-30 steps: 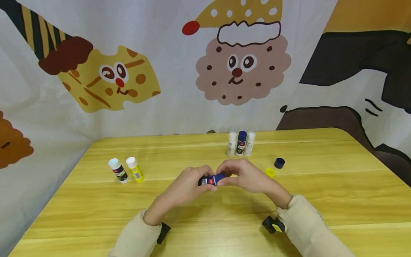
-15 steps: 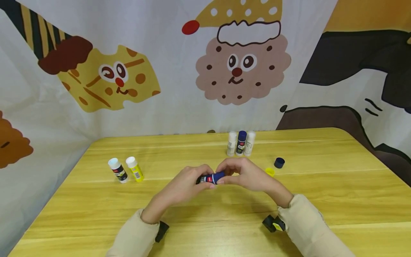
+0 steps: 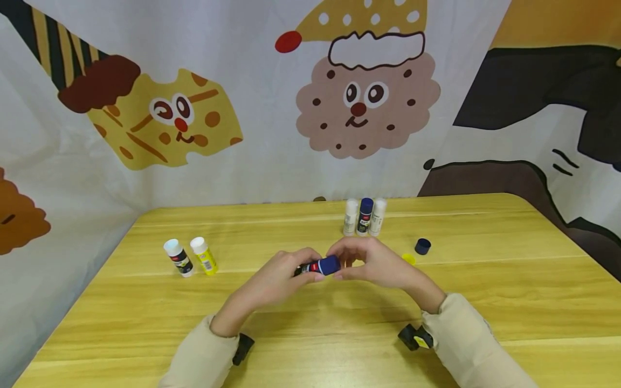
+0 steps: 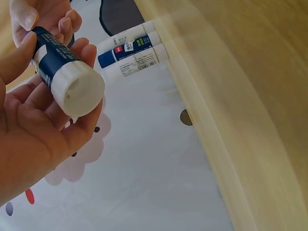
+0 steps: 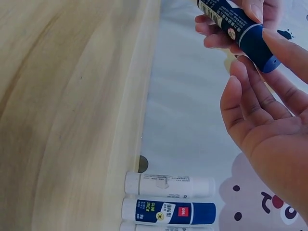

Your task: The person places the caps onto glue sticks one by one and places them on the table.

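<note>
My left hand [image 3: 278, 277] grips a navy glue stick [image 3: 312, 268] by its barrel, held tilted above the wooden table. Its dark blue cap [image 3: 330, 265] is on and points right. In the left wrist view the hollow white base [image 4: 84, 94] of this glue stick faces the camera. My right hand [image 3: 378, 265] has its thumb and index finger at the cap's end, a light pinch. From the right wrist view, the thumb [image 5: 284, 50] lies against the cap, while the other fingers curl loosely below.
A white, a navy and another white glue stick [image 3: 350, 217] stand together at the table's back edge. A loose dark blue cap [image 3: 422, 247] and a yellow cap [image 3: 409, 259] lie at right. Farther left stand a dark-labelled glue stick [image 3: 179, 258] and a yellow glue stick [image 3: 205, 256].
My right fingers have slid toward the end of the cap and loosened, so more of the cap shows. The glue stick has shifted slightly left and its cap end has risen.
</note>
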Motion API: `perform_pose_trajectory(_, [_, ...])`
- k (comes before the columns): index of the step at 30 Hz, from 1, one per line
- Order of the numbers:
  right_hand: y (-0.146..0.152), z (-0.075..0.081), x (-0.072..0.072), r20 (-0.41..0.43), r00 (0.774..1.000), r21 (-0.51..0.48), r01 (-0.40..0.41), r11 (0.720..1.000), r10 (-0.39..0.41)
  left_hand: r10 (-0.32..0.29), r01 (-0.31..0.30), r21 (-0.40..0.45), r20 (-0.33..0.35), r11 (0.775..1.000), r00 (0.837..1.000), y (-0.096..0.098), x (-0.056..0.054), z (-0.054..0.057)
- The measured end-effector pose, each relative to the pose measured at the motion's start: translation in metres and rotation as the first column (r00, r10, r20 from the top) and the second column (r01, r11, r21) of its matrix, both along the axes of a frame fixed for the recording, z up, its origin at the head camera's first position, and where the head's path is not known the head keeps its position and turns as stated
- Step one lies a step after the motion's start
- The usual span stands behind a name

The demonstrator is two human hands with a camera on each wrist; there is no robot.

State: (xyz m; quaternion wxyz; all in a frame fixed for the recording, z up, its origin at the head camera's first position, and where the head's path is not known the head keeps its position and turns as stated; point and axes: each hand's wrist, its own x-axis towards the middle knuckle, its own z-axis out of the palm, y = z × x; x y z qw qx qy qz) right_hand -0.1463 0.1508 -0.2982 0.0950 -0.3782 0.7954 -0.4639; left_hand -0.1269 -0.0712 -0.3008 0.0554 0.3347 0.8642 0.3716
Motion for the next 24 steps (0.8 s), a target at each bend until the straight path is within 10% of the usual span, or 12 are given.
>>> perform_pose_trajectory(24, [0.0016,-0.0021,-0.0012,-0.054,0.998,-0.057,0.018,0.998,-0.021,0.011,-0.012,0.015,0.094,1.000,0.996,-0.0064,-0.0050,-0.0033])
